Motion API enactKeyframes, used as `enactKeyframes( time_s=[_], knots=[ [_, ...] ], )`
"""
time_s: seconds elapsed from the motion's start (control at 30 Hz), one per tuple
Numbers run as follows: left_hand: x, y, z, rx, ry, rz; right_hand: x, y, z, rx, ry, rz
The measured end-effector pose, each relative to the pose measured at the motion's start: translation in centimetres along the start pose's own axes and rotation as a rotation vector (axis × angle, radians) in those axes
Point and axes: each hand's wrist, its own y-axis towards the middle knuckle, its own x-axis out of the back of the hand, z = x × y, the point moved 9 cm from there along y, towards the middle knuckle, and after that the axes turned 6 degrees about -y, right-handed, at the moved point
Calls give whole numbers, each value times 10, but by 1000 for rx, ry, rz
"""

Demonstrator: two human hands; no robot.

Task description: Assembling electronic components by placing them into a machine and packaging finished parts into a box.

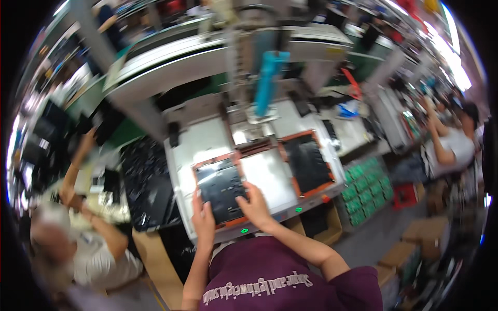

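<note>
A flat black rectangular panel (pixel 220 191) with small holes and tabs lies at the left of a white machine bed, inside an orange-red frame (pixel 197 167). My left hand (pixel 203 220) grips its left edge near the front corner, with the thumb beside the surface. Across from it, my right hand (pixel 253 206) holds the right edge, its thumb over the face of the panel. The fingertips under the edges are hidden. To the right, a second black panel (pixel 307 165) sits in another orange-red frame (pixel 324 155), apart from both hands.
A machine head with a blue cylinder (pixel 268 83) stands behind the bed (pixel 264 173). Green round buttons (pixel 245 230) line its front. Black parts (pixel 148 181) are heaped at the left; a tray of green pieces (pixel 365 189) is at the right. Co-workers (pixel 98 254) sit at both sides.
</note>
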Motion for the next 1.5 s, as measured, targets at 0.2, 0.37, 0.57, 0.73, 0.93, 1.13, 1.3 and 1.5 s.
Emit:
enactKeyframes(
  time_s=[0.2, 0.37, 0.57, 0.73, 0.93, 1.13, 1.3, 1.5],
  knots=[
    [6, 0, 1, -89, 43, 10, -6, 0, -1, -47, 81, -37],
    [7, -1, -4, 226, 224, -23, 2, -7, -25, -105, 324, 113],
    [-3, -2, 1, -17, 74, -22, 27, -33, -12, 81, -13, 163],
    [5, -3, 3, -55, 76, -52, 20, -37, 5, 118, -39, 269],
    [3, -1, -1, -49, 63, -31, 19, -32, 8, 81, -162, 192],
    [6, -3, 4, -77, -2, -55, -5, -1, 20, 89, -294, 135],
    [3, -2, 8, -76, -25, -19, 7, -3, 31, -167, 234, 154],
    [4, -1, 7, 9, -30, -4, 159, 25, 38, -36, 283, -95]
  ],
)
